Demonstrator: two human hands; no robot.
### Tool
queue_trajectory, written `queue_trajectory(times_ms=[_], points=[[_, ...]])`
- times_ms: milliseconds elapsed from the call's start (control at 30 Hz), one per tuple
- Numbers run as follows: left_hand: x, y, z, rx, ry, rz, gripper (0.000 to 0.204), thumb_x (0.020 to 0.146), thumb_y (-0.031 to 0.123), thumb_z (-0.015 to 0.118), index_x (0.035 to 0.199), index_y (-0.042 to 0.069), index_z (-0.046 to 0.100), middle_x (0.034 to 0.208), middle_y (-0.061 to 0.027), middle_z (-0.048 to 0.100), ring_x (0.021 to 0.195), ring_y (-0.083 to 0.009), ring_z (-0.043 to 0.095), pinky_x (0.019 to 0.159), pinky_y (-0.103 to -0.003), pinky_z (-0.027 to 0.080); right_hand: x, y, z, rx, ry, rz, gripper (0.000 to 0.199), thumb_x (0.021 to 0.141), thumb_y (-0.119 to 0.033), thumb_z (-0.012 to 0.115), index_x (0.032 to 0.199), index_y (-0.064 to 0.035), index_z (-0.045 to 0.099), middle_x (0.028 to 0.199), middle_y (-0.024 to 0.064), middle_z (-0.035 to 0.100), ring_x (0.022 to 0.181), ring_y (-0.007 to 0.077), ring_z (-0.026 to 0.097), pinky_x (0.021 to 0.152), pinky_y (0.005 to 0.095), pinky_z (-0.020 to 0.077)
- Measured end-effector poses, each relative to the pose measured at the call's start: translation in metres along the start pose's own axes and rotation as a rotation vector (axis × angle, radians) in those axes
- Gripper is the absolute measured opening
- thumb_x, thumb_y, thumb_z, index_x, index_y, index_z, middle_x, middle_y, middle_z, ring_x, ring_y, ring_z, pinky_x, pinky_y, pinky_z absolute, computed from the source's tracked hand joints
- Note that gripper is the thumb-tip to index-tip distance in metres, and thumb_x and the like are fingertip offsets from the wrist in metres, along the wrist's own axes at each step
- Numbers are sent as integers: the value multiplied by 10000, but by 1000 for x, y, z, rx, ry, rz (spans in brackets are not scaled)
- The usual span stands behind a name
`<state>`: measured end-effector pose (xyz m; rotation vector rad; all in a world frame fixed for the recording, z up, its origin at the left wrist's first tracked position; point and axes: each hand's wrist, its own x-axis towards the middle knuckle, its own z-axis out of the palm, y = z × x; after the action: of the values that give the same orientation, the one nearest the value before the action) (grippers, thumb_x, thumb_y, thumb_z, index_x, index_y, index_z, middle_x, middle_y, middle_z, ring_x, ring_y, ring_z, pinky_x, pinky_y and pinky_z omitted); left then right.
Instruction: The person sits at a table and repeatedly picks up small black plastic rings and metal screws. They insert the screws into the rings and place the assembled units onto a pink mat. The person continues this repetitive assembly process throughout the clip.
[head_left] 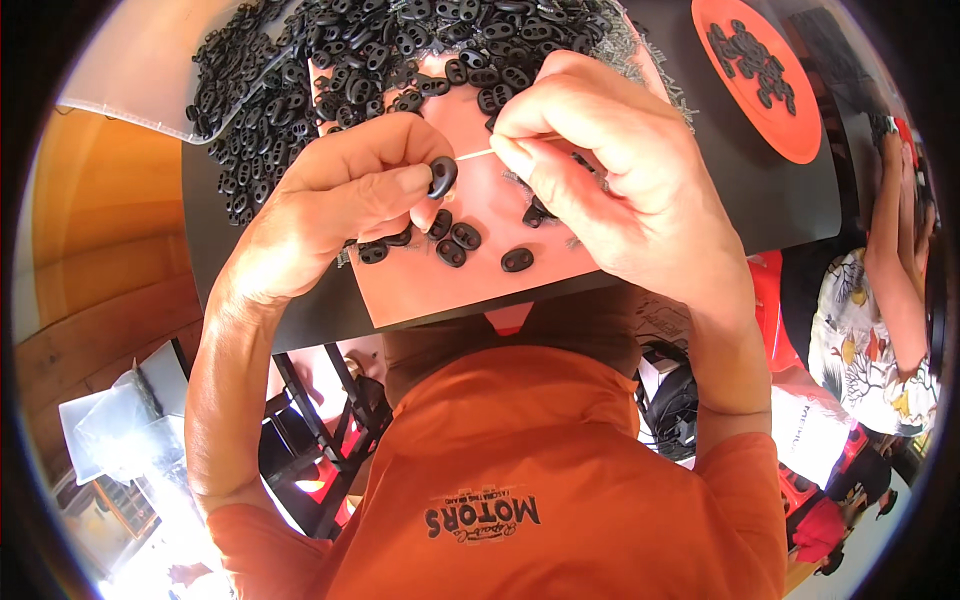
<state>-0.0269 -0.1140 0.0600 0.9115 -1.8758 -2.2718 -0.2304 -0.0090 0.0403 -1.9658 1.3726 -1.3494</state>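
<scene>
Left hand (335,195) pinches one small black oval two-hole plastic piece (442,175) between thumb and forefinger, held just above the pink mat (480,275); fingers closed narrow on its rim, holes left clear.

Right hand (610,165) grips a thin pale pin or wire (473,156) at fingertip pinch, tip touching or just at the piece; cannot tell if it is through a hole.

Judging by look: piece is light, stiff, smooth, likely slippery, so hold by the outer edge; the pin looks thin and may bend, so grip close to the tip.

Containers: round orange dish (790,130), upper right, holds a small cluster of the same black pieces; no bin for the big black heap (340,50), loose on the black board (750,200) and mat; a few strays (455,240) lie under the hands.
</scene>
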Motion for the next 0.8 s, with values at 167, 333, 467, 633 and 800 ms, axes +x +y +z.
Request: queue_trajectory(times_ms=[167,333,467,633,800], points=[[1,0,-1,9,-6,4,262,933,258,560,1030,15,581,763,29,536,628,-16,370,543,-176,265,-1,-2,-2,3,-13,16,75,820,79,605,851,16,580,761,50,486,624,132,454,542,259,360],[1,1,-2,33,-2,-14,269,937,267,557,1038,19,580,766,29,531,632,-14,373,541,-174,264,1,1,0,-13,-4,-8,74,820,78,599,851,14,577,756,47,482,624,130,456,550,255,361],[1,2,-4,76,-5,6,266,940,275,553,1029,25,580,760,34,524,633,-12,377,541,-175,263,1,-1,-1,-52,-29,-14,61,834,68,592,854,12,580,759,46,485,624,125,454,553,250,361],[0,4,-2,115,14,11,265,940,286,549,1013,33,582,752,40,520,631,-15,381,541,-178,266,2,1,-1,8,-37,25,46,852,62,579,856,16,581,766,39,490,624,110,449,542,244,357],[1,4,-3,175,16,4,258,939,290,542,990,42,593,746,48,520,634,-17,394,543,-185,275,3,4,0,2,-44,-2,52,852,74,574,851,22,582,770,36,487,628,104,443,540,237,353]])
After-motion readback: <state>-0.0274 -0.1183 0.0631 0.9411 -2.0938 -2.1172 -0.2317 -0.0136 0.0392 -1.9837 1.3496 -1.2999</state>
